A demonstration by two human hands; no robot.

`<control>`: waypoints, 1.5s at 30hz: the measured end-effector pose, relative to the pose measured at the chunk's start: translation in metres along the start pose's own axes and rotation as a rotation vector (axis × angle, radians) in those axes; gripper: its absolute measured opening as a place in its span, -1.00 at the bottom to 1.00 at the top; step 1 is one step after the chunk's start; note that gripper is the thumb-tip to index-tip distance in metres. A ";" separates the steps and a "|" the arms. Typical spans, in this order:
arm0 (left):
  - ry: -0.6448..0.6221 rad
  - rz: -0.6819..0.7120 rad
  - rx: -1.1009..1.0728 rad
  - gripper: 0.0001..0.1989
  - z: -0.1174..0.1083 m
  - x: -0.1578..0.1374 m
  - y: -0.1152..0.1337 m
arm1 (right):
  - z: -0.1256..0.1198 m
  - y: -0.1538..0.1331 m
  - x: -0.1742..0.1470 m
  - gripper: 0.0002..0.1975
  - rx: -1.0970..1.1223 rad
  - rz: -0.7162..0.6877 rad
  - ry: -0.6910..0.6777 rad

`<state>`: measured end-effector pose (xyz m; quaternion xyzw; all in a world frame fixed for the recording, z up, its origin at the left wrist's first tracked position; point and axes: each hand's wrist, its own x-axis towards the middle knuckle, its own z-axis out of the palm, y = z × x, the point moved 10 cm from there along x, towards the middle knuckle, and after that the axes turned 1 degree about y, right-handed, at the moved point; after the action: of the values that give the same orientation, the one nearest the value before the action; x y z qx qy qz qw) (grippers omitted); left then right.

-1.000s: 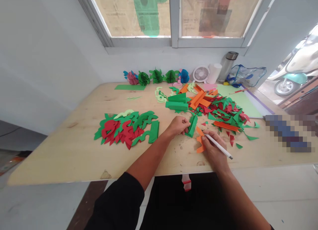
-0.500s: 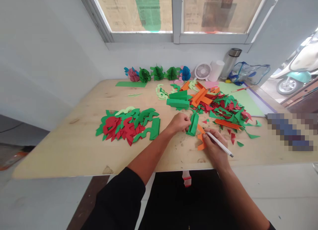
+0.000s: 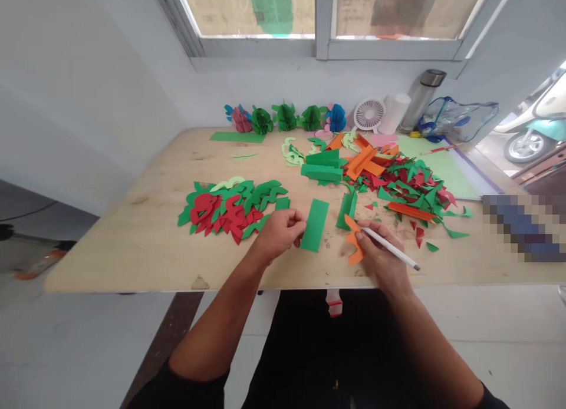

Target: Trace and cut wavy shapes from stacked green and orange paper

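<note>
My left hand (image 3: 285,232) pinches the left edge of a green paper rectangle (image 3: 315,225), which is tilted over the table. In my right hand (image 3: 381,250) are an orange paper cutout (image 3: 355,251) with a wavy edge and a white pen (image 3: 391,247), its grey tip pointing down and right. Between the hands, a folded green paper strip (image 3: 347,208) lies just behind the orange cutout. Left of my left hand is a heap of red cutouts (image 3: 206,211) and green cutouts (image 3: 260,194). Part of another green rectangle (image 3: 283,203) shows behind my left hand.
Mixed paper scraps (image 3: 409,182) pile up at the right, beside folded orange strips (image 3: 362,161) and green strips (image 3: 322,172). Along the wall stand paper figures (image 3: 286,116), a small fan (image 3: 369,115), a white roll (image 3: 395,114), a bottle (image 3: 422,102) and a clear bag (image 3: 460,120).
My left hand has moved left, away from the folded green strip, and now holds a flat green rectangle. My right hand keeps the pen and orange cutout. The view has tipped down slightly.
</note>
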<state>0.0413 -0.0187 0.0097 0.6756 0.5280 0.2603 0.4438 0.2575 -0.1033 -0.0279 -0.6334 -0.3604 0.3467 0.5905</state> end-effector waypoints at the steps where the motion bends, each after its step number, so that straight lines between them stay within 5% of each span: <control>1: -0.001 -0.014 -0.021 -0.85 -0.002 -0.009 -0.006 | 0.008 0.001 -0.001 -0.69 -0.008 0.013 -0.050; 6: -0.022 -0.134 -0.251 -0.81 0.003 -0.036 -0.038 | 0.036 -0.004 0.015 -0.73 -0.104 -0.017 -0.179; 12: -0.051 -0.192 -0.429 -0.77 0.030 -0.044 -0.039 | 0.042 -0.029 0.050 -0.75 -0.097 -0.096 -0.149; 20: -0.171 -0.180 -0.406 -0.90 0.071 -0.048 -0.032 | 0.014 -0.026 0.009 -0.73 -0.104 -0.059 -0.123; 23: -0.096 0.033 -0.128 -0.77 0.056 -0.050 -0.022 | -0.003 -0.009 -0.009 -0.70 -0.066 0.017 -0.067; 26: 0.036 0.464 0.274 -0.70 0.041 -0.059 0.007 | -0.010 0.005 -0.022 -0.67 -0.105 0.078 -0.039; 29: 0.078 0.887 0.613 -0.65 0.053 -0.077 0.026 | -0.006 0.008 -0.029 -0.68 -0.186 0.074 -0.042; 32: 0.068 1.131 0.739 -0.75 0.066 -0.087 0.027 | 0.003 0.002 -0.031 -0.72 -0.281 0.020 -0.051; 36: 0.048 1.235 0.831 -0.81 0.082 -0.084 0.025 | 0.009 -0.007 -0.029 -0.76 -0.388 -0.037 -0.043; 45: 0.136 1.211 0.897 -0.74 0.092 -0.069 0.032 | 0.009 -0.005 -0.017 -0.73 -0.375 -0.064 -0.043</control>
<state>0.1108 -0.1151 0.0027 0.9459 0.1461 0.2600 -0.1278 0.2409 -0.1127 -0.0233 -0.7132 -0.4511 0.2679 0.4649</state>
